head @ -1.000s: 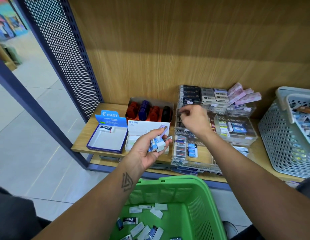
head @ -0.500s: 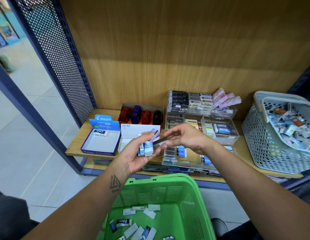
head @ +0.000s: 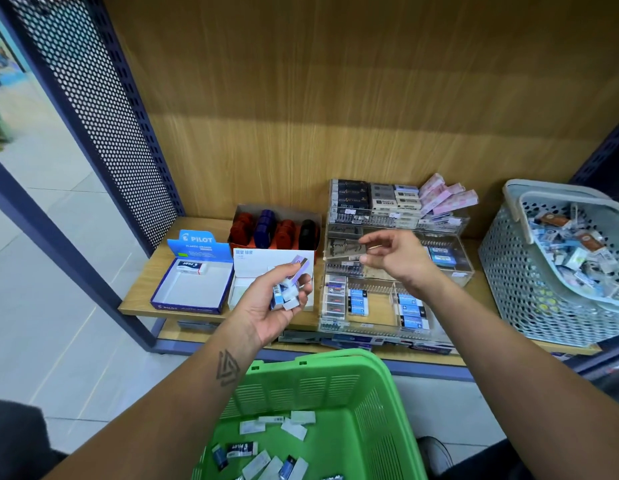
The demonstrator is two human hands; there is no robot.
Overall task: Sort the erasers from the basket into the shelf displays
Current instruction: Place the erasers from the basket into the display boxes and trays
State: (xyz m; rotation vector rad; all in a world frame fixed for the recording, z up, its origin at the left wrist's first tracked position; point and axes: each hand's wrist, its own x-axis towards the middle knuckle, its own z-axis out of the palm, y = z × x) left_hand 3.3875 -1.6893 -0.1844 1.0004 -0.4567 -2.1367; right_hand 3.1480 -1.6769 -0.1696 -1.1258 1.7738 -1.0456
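A wooden shelf (head: 145, 292) runs across in front of the person, and everything else sits on it or hangs before it. At its right end stands a pale grey basket (head: 519, 271) heaped with small packets. Below the shelf's front edge, nearest the person, is a green basket (head: 335, 386) with loose erasers (head: 294, 426) scattered over its bottom, some white, some in dark sleeves. On the shelf toward the middle rises a clear tiered display (head: 398, 303), its back rows filled with dark, grey and pink packs and its front compartments holding blue-labelled erasers. Left of that display lies a white box (head: 266, 259), behind it a red tray of stamps (head: 276, 226), and at the shelf's left end an open blue Pilot box (head: 193, 289) with a single eraser (head: 192, 267) in its back corner. The left hand (head: 273, 306) is held palm up over the shelf's front edge, fingers curled around a small bunch of erasers (head: 287, 292). The right hand (head: 401, 258) is out over the display's middle tier, thumb and forefinger pinching a dark flat eraser (head: 346, 246), blurred, the other fingers loosely bent.
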